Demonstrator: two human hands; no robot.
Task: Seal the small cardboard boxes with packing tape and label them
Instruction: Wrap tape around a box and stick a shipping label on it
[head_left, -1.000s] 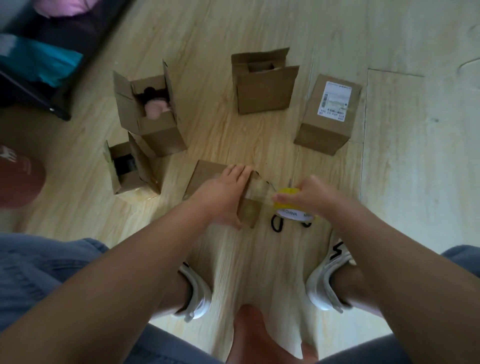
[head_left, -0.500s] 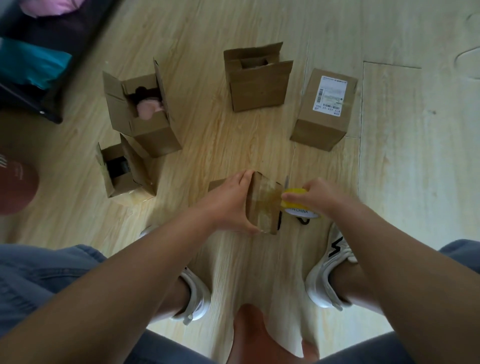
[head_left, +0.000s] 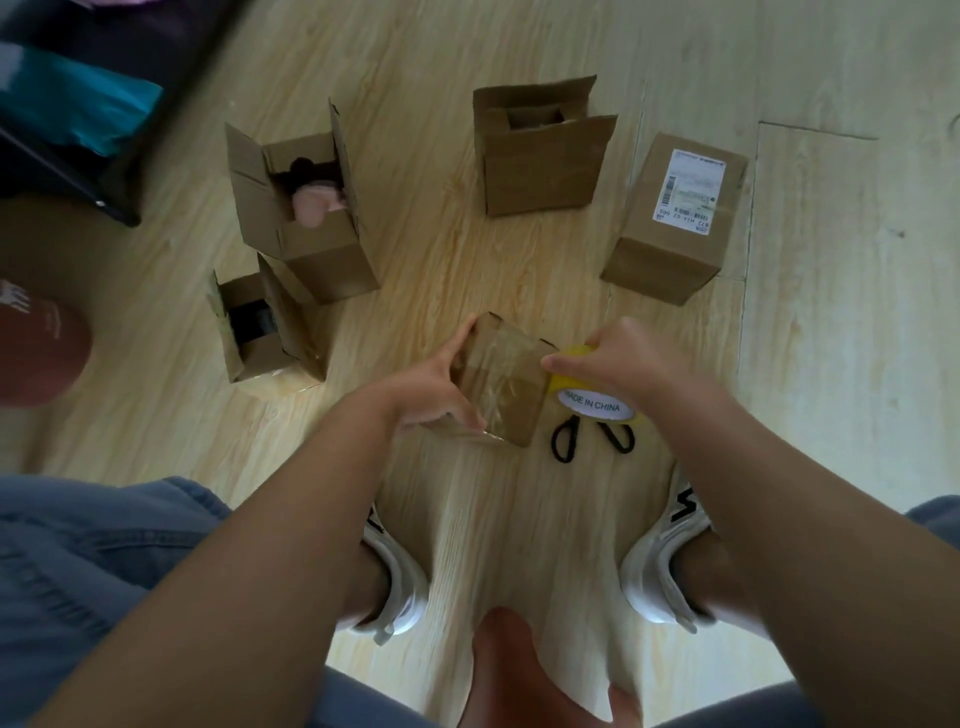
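Note:
A small cardboard box with clear tape across its face is tilted up off the wooden floor in front of me. My left hand grips its left side, fingers along the far edge and thumb at the near corner. My right hand grips a yellow tape roll with a white "MADE IN CHINA" core label, held against the box's right edge. Black-handled scissors lie on the floor under the roll.
A sealed box with a white label stands at the far right. Three open boxes stand behind: one at centre, one holding a pink item, one lower left. My white shoes flank the floor below.
The box has turned from lying flat under my left hand to tilted up on edge, taped face toward me. The tape roll stayed against its right side.

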